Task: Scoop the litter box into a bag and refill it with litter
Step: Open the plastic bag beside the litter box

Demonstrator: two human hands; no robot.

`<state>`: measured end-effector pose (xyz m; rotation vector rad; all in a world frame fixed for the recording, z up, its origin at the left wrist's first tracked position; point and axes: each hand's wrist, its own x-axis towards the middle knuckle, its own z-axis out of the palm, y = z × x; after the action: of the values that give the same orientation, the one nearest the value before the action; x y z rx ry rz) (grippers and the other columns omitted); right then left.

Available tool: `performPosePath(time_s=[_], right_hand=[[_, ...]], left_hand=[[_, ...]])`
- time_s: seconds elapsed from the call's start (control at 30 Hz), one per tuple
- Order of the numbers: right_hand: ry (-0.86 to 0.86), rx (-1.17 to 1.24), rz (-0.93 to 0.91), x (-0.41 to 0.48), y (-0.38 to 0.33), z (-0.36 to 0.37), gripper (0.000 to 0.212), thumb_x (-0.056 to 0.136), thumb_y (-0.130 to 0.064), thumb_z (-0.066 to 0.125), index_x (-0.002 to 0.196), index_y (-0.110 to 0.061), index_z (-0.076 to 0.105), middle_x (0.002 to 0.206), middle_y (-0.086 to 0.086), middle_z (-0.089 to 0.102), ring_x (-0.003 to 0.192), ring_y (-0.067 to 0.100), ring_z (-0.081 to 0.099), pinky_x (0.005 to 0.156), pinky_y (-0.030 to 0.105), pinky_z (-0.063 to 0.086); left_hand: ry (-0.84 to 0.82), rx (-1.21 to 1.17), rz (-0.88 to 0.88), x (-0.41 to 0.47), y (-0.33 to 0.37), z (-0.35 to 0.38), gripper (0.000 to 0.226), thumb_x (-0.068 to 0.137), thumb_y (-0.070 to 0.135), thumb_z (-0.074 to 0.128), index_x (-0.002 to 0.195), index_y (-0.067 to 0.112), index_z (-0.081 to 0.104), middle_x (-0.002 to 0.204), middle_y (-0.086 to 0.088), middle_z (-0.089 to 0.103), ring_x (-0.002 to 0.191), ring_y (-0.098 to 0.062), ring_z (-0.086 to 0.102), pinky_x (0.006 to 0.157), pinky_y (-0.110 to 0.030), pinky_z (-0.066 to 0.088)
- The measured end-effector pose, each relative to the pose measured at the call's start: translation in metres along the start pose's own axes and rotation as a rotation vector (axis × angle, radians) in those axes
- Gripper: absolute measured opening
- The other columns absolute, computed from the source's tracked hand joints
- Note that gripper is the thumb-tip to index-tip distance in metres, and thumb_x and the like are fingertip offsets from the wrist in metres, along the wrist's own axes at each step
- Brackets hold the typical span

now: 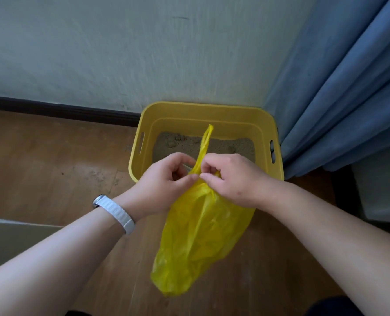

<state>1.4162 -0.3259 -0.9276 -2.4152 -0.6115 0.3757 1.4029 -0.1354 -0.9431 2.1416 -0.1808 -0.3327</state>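
Observation:
A yellow plastic litter box [204,112] stands on the floor against the wall, with brownish litter [228,148] in its bottom. In front of it hangs a thin yellow plastic bag [200,238], its body drooping toward the floor. My left hand [164,185] and my right hand [230,179] meet at the bag's top, each pinching the plastic near the handles. One bag handle [206,139] sticks up between the hands, over the box. A white band sits on my left wrist. What lies inside the bag is hidden.
The floor [52,160] is brown wood with some scattered grit left of the box. A blue curtain [349,87] hangs right beside the box. A pale surface [11,242] juts in at lower left, and a grey object [381,190] stands at right.

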Motion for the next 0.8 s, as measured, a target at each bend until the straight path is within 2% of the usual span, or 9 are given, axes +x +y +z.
performPosePath(time_s=[0.1, 0.17, 0.27, 0.37, 0.5, 0.6, 0.7, 0.77, 0.8], right_hand=[[-0.002, -0.019, -0.006, -0.004, 0.005, 0.001, 0.008, 0.092, -0.032, 0.059, 0.091, -0.024, 0.060, 0.085, -0.006, 0.061, 0.080, 0.016, 0.055, 0.070, 0.038, 0.046], [-0.028, -0.062, 0.005, -0.008, 0.008, 0.000, 0.010, 0.092, -0.031, 0.060, 0.095, -0.022, 0.062, 0.090, -0.005, 0.062, 0.083, 0.015, 0.054, 0.072, 0.036, 0.045], [-0.090, -0.153, 0.076, -0.018, 0.020, -0.006, 0.011, 0.091, -0.032, 0.060, 0.098, -0.023, 0.061, 0.089, -0.005, 0.059, 0.082, 0.015, 0.051, 0.067, 0.032, 0.037], [-0.177, -0.262, 0.140, -0.029, 0.027, -0.010, 0.009, 0.091, -0.031, 0.057, 0.099, -0.026, 0.059, 0.085, -0.005, 0.057, 0.081, 0.018, 0.052, 0.064, 0.031, 0.036], [-0.303, -0.464, 0.151, -0.033, 0.020, -0.011, 0.013, 0.089, -0.035, 0.052, 0.081, -0.024, 0.053, 0.086, -0.004, 0.057, 0.086, 0.022, 0.054, 0.063, 0.033, 0.040], [-0.306, -0.501, 0.126, -0.033, 0.013, -0.011, 0.020, 0.090, -0.034, 0.050, 0.075, -0.021, 0.051, 0.087, -0.003, 0.055, 0.088, 0.024, 0.055, 0.066, 0.035, 0.045], [-0.258, -0.462, 0.035, -0.033, 0.001, -0.011, 0.018, 0.093, -0.034, 0.049, 0.082, -0.020, 0.050, 0.088, -0.007, 0.049, 0.093, 0.021, 0.054, 0.069, 0.035, 0.044], [-0.225, -0.436, -0.026, -0.035, -0.005, -0.009, 0.015, 0.094, -0.035, 0.048, 0.082, -0.025, 0.046, 0.089, -0.008, 0.048, 0.096, 0.020, 0.053, 0.072, 0.034, 0.042], [-0.203, -0.426, -0.049, -0.035, -0.007, -0.008, 0.015, 0.094, -0.035, 0.049, 0.083, -0.025, 0.047, 0.090, -0.008, 0.049, 0.096, 0.019, 0.052, 0.072, 0.034, 0.042]], left_hand=[[0.037, 0.079, -0.052, 0.000, -0.008, -0.002, 0.021, 0.084, 0.015, 0.069, 0.097, 0.028, 0.060, 0.067, 0.005, 0.057, 0.057, -0.004, 0.048, 0.055, -0.026, 0.045], [0.117, 0.127, -0.086, 0.000, -0.013, -0.009, 0.026, 0.081, 0.011, 0.066, 0.100, 0.027, 0.057, 0.070, 0.000, 0.058, 0.060, -0.011, 0.049, 0.058, -0.033, 0.046], [0.256, 0.187, -0.132, -0.002, -0.022, -0.028, 0.031, 0.080, 0.011, 0.065, 0.102, 0.030, 0.054, 0.070, 0.002, 0.057, 0.061, -0.014, 0.051, 0.059, -0.034, 0.047], [0.303, 0.241, -0.175, -0.007, -0.029, -0.044, 0.026, 0.079, 0.014, 0.064, 0.100, 0.025, 0.052, 0.071, 0.000, 0.059, 0.065, -0.019, 0.056, 0.061, -0.041, 0.052], [0.293, 0.308, -0.164, -0.014, -0.019, -0.047, 0.031, 0.079, 0.015, 0.062, 0.102, 0.025, 0.044, 0.072, -0.002, 0.058, 0.067, -0.025, 0.058, 0.063, -0.048, 0.054], [0.375, 0.266, -0.162, -0.017, -0.017, -0.048, 0.053, 0.078, 0.011, 0.062, 0.119, 0.031, 0.036, 0.090, 0.001, 0.056, 0.076, -0.023, 0.057, 0.067, -0.042, 0.052], [0.445, 0.190, -0.184, -0.018, -0.022, -0.044, 0.082, 0.074, 0.010, 0.068, 0.143, 0.026, 0.026, 0.121, 0.001, 0.046, 0.105, -0.016, 0.051, 0.083, -0.036, 0.047], [0.432, 0.254, -0.159, -0.022, -0.024, -0.037, 0.086, 0.073, 0.013, 0.070, 0.146, 0.020, 0.026, 0.135, -0.005, 0.038, 0.123, -0.021, 0.041, 0.099, -0.039, 0.041], [0.403, 0.347, -0.072, -0.024, -0.023, -0.033, 0.080, 0.073, 0.016, 0.070, 0.144, 0.017, 0.032, 0.138, -0.008, 0.038, 0.128, -0.026, 0.037, 0.105, -0.042, 0.037]])
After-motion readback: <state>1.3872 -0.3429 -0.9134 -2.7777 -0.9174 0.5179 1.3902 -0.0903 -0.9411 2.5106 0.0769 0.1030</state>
